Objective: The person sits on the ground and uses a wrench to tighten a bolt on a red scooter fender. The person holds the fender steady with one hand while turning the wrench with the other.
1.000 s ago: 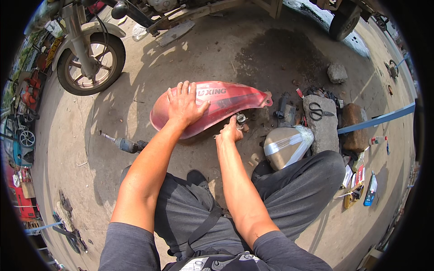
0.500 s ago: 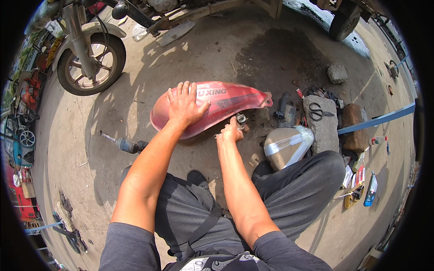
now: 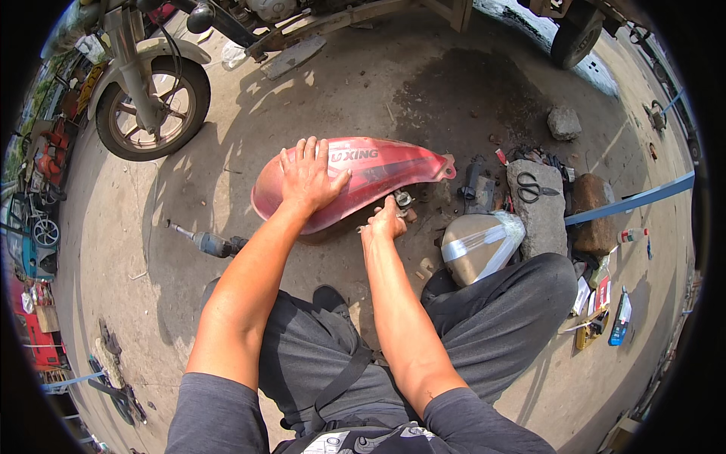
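Note:
A dusty red motorcycle fuel tank (image 3: 388,158) with lettering lies on the concrete before me. My left hand (image 3: 310,178) rests on its upper face, fingers spread. Beneath the tank's near edge, my right hand (image 3: 384,221) is closed round a metal part, largely hidden by the fingers, beside a small silver fitting (image 3: 403,200). A power tool (image 3: 215,242) with a long nose lies to the left, partly behind my left forearm. To the right sits a beige tank (image 3: 473,253) wrapped with clear and white tape.
Black scissors (image 3: 533,189) rest on a concrete block (image 3: 543,227), beside a brown block (image 3: 594,189), a blue strap (image 3: 635,203) and packages (image 3: 605,295). A motorcycle wheel (image 3: 170,110) stands at upper left, a rock (image 3: 563,122) and another wheel (image 3: 575,41) at upper right.
Both hands and the red tank hold their positions. At the far upper right rim, a dark vehicle-like shape has moved into view and further down along the edge.

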A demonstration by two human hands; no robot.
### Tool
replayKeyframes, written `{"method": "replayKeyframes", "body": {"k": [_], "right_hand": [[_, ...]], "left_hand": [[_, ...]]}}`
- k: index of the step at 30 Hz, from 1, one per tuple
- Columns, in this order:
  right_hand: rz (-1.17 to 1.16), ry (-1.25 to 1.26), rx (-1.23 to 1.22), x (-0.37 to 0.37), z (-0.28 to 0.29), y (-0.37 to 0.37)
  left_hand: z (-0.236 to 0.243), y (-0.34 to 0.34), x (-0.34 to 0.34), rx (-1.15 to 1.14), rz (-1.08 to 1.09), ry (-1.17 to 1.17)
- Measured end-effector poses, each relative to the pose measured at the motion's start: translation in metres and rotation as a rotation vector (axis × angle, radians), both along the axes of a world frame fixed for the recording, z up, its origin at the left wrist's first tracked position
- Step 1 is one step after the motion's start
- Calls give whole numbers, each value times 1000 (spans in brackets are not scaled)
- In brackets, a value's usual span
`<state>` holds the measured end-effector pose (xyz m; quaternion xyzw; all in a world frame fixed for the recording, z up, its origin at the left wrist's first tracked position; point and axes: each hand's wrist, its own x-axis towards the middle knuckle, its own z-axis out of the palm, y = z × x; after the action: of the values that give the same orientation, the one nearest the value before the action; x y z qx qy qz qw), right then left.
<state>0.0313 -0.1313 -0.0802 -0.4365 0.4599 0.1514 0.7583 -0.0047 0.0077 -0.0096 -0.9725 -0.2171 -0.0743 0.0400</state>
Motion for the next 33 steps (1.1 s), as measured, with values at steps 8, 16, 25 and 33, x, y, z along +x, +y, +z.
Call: {"method": "replayKeyframes", "body": {"k": [8, 16, 25, 33], "right_hand": [[-16, -24, 51, -2, -11, 1], [-130, -88, 16, 8, -39, 6], [-140, -92, 68, 7, -37, 7], [-107, -114, 76, 3, -27, 4]], "left_hand": [[-2, 2, -1, -6, -6, -22], [1, -3, 5, -46, -9, -2], [1, -3, 4, -40, -8, 1], [2, -3, 4, -59, 1, 14]]}}
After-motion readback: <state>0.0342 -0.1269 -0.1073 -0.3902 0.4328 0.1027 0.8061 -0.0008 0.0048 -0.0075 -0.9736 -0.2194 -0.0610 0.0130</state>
